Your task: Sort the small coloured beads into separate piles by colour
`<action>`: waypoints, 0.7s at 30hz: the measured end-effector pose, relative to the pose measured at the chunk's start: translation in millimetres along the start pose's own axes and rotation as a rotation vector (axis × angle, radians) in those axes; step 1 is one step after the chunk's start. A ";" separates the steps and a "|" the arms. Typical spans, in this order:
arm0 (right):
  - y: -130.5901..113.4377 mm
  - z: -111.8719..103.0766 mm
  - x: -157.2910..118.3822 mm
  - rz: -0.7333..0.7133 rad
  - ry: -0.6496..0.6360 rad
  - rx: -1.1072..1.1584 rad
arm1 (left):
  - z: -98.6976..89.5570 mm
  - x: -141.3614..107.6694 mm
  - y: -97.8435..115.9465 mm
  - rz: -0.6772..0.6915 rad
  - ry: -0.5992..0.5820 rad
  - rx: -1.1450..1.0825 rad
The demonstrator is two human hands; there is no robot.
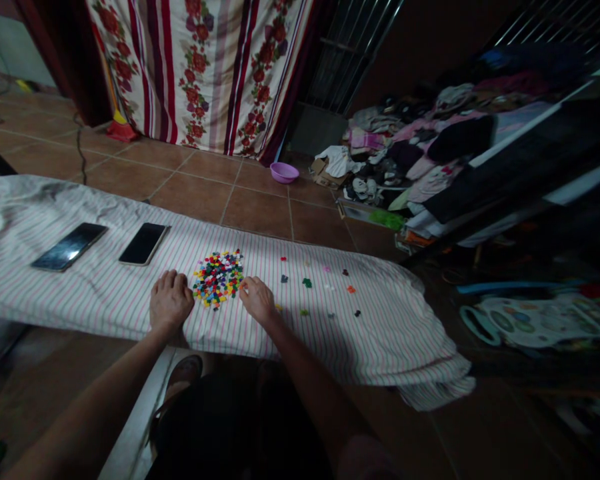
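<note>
A dense pile of tiny multicoloured plastic blocks [217,277] lies on a striped cloth. Just left of it, my left hand [170,301] rests on the cloth with its fingers curled in; nothing shows in them. At the pile's right edge, my right hand [257,298] has its fingertips pinched together on a small block, which looks orange and is mostly hidden. Small single-colour groups lie apart to the right, among them green blocks [307,283], grey blocks [284,279], orange blocks [351,289], red blocks [283,259] and black blocks [357,313]. Yellow blocks [279,307] sit partly behind my right wrist.
Two phones, a dark phone [70,247] and a second phone [144,243], lie on the left of the striped cloth [380,347]. Beyond it are a purple basin [284,173] on the tiled floor, a floral curtain [205,73] and a heap of clothes [405,143].
</note>
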State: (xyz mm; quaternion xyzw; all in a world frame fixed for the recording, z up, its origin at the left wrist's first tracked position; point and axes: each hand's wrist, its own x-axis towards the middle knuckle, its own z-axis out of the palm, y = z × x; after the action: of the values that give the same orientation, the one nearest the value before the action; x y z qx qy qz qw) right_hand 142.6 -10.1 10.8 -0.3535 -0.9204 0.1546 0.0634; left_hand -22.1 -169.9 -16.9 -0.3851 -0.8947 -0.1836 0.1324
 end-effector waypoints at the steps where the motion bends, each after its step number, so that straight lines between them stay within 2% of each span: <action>1: 0.3 0.2 -0.3 0.001 0.002 0.008 | 0.1 0.0 -0.1 0.000 -0.001 0.004; 8: 3.3 0.2 -3.1 -0.008 0.013 0.060 | -5.7 -0.3 3.2 -0.003 -0.013 0.010; 14: 8.3 -8.8 -9.1 0.019 0.026 0.090 | -10.5 -0.4 5.5 -0.014 -0.033 -0.013; 17: 18.6 -13.4 -13.6 0.052 0.054 0.101 | -11.5 -0.1 5.7 -0.027 -0.043 -0.044; 21: 46.3 -19.3 -21.3 0.081 0.153 0.117 | -13.3 0.6 6.4 -0.014 -0.069 -0.029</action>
State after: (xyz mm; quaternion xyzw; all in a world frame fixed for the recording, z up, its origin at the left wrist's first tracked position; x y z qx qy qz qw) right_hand 192.0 12.8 13.6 -0.3968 -0.8873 0.1829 0.1478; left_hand -16.4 -171.1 -3.3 -0.3866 -0.8987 -0.1843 0.0947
